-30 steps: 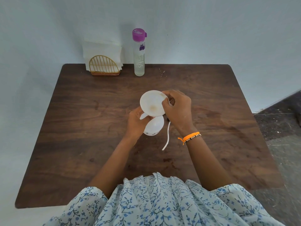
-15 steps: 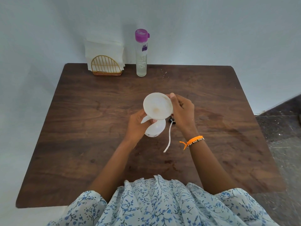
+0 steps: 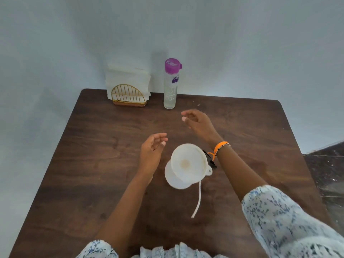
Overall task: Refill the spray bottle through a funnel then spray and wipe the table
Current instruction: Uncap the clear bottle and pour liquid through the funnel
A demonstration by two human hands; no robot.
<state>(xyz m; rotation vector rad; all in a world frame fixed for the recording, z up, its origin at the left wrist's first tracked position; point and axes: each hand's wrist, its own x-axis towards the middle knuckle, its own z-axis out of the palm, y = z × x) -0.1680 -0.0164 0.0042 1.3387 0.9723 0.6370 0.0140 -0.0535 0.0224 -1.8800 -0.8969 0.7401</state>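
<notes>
A white funnel [image 3: 189, 163] sits in the neck of a white spray bottle [image 3: 174, 180] standing mid-table. The black spray head [image 3: 210, 160] lies just right of it, its white dip tube [image 3: 197, 200] trailing toward me. My left hand [image 3: 151, 152] hovers open just left of the funnel, touching nothing. My right hand [image 3: 198, 122] is open and stretched forward, a short way from the clear water bottle [image 3: 170, 84] with a purple cap at the back edge.
A gold wire holder with white napkins [image 3: 128, 90] stands at the back left of the dark wooden table [image 3: 93, 164]. A pale wall rises right behind the table. Dark floor shows past the table's right edge.
Both hands have let go of the funnel and bottle. The left hand pulled slightly aside; the right hand moved forward toward the water bottle. The funnel stays seated in the bottle.
</notes>
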